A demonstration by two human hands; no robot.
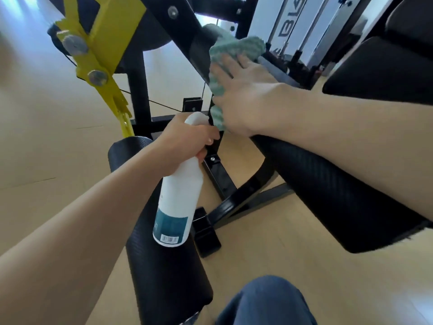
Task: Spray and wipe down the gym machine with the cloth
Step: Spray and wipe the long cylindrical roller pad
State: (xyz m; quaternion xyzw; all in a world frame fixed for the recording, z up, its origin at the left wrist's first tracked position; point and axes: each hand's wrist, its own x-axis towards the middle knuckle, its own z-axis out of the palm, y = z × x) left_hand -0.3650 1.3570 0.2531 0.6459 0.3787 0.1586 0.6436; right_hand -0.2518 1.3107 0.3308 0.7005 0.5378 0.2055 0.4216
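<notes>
The right hand presses the green cloth flat-fingered against the black frame bar; the left hand grips the spray bottle.

A: How many things show around the black machine frame?

B: One green cloth against it. One white spray bottle just below the cloth. Two hands: the left hand and the right hand.

A: And pads?

B: Two black pads, a pad left of the frame's base and a pad right of it. One yellow bracket to the frame's left.
</notes>
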